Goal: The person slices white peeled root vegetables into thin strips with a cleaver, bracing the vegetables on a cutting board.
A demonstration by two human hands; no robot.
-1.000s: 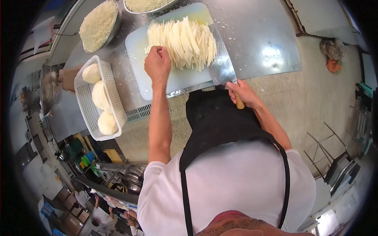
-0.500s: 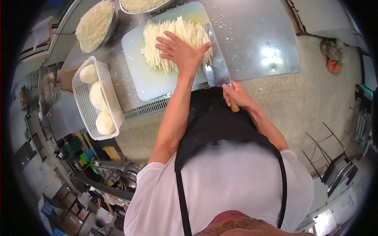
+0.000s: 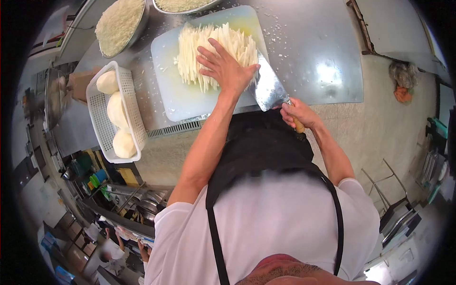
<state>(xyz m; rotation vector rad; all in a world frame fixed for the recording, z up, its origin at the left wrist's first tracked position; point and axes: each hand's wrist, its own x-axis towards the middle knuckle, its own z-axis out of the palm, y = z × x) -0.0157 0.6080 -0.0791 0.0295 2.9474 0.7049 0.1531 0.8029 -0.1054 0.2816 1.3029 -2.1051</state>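
A pile of pale, thin strips (image 3: pixel 189 59) lies on the white cutting board (image 3: pixel 178 104). Across the right part of the pile my left hand (image 3: pixel 229 71) rests with its fingers spread and its thumb stretched toward the blade. My right hand (image 3: pixel 300 114) is closed round the wooden handle of a broad cleaver (image 3: pixel 270 88). The wide metal blade stands tilted at the right edge of the pile, over the board's lower right side, its tip near my left thumb.
Left of the board, a white perforated basket (image 3: pixel 137 114) holds peeled pale vegetables (image 3: pixel 117 109). Two bowls of chopped white pieces (image 3: pixel 118 26) stand at the back. White crumbs dot the metal table (image 3: pixel 313 47). Another person (image 3: pixel 111 249) is at the lower left.
My right hand and the cleaver's handle have swung outward to the right, so the blade sits at more of a slant. The board and bowls appear slightly farther right in view.
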